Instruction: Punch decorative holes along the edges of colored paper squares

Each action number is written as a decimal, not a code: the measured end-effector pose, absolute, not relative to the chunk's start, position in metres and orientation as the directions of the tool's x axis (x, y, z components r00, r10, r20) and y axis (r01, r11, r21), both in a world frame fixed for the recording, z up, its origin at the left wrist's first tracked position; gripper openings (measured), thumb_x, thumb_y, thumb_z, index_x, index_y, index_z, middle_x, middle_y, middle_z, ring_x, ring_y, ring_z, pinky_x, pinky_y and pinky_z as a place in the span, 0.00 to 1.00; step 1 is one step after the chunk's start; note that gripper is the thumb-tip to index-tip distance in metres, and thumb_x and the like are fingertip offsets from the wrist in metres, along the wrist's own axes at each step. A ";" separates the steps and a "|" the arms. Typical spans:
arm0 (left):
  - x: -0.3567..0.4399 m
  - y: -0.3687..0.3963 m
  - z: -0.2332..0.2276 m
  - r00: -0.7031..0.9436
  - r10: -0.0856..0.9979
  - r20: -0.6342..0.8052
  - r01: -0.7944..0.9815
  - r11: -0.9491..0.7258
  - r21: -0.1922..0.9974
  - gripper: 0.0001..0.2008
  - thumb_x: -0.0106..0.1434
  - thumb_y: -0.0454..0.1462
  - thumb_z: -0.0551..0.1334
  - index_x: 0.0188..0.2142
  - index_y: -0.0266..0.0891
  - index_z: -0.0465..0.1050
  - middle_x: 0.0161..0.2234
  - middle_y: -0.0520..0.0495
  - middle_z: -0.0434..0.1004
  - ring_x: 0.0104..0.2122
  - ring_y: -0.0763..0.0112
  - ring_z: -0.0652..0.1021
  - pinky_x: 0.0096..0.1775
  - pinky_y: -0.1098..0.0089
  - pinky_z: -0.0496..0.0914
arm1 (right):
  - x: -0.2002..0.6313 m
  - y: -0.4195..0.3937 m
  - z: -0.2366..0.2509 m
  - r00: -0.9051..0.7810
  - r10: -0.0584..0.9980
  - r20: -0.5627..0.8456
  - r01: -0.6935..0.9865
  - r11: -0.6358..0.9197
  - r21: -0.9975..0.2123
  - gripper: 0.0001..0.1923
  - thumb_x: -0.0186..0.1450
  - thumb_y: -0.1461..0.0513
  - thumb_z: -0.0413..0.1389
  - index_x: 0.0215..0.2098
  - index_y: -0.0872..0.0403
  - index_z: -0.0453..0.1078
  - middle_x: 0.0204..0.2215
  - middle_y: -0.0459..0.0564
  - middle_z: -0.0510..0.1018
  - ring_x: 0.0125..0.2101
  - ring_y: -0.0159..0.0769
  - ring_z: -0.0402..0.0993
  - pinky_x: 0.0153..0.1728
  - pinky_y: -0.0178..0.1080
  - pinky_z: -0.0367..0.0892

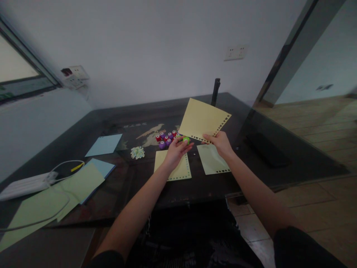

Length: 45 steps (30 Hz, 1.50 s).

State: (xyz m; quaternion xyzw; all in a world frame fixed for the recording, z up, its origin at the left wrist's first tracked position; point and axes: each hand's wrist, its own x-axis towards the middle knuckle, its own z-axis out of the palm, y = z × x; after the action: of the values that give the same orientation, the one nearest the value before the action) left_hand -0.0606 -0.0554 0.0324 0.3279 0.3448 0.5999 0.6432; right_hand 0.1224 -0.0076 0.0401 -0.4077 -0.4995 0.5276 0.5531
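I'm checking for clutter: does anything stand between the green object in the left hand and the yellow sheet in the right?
Nothing visible does: the green object in the left hand is near the yellow sheet in the right hand.

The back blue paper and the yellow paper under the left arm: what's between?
A small heap of pale little bits lies between them, in the head view.

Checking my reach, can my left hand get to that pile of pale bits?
Probably yes: nothing tall appears between your left hand and the pile, though that hand holds a green block.
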 end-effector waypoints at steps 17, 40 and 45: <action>-0.061 -0.057 0.034 0.028 0.999 -0.040 -0.504 0.049 0.863 0.12 0.53 0.33 0.68 0.34 0.36 0.65 0.33 0.49 0.74 0.37 0.69 0.79 0.42 0.69 0.71 | 0.122 -0.011 0.042 -0.119 0.983 0.140 -0.051 0.135 -0.990 0.21 0.45 0.54 0.67 0.32 0.60 0.74 0.29 0.54 0.80 0.24 0.37 0.76 0.27 0.39 0.72; -0.061 -0.055 0.032 0.020 0.997 -0.075 -0.494 0.075 0.866 0.12 0.49 0.34 0.71 0.30 0.33 0.70 0.27 0.50 0.74 0.29 0.75 0.78 0.37 0.73 0.71 | 0.122 -0.011 0.039 -0.187 0.965 0.183 0.047 0.194 -0.980 0.18 0.47 0.56 0.66 0.33 0.58 0.76 0.32 0.54 0.81 0.28 0.40 0.78 0.32 0.42 0.73; -0.060 -0.055 0.033 0.018 0.996 -0.089 -0.503 0.086 0.860 0.11 0.50 0.34 0.70 0.29 0.33 0.70 0.28 0.50 0.74 0.30 0.75 0.77 0.40 0.71 0.71 | 0.121 -0.012 0.042 -0.182 0.968 0.175 0.091 0.194 -0.977 0.18 0.47 0.56 0.65 0.33 0.58 0.77 0.30 0.54 0.81 0.29 0.40 0.78 0.32 0.42 0.73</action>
State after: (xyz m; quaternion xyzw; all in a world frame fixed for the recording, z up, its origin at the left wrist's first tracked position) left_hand -0.0597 -0.0552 0.0326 0.3278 0.3762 0.5912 0.6337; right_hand 0.1212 -0.0125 0.0416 -0.4321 -0.6122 0.4653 0.4713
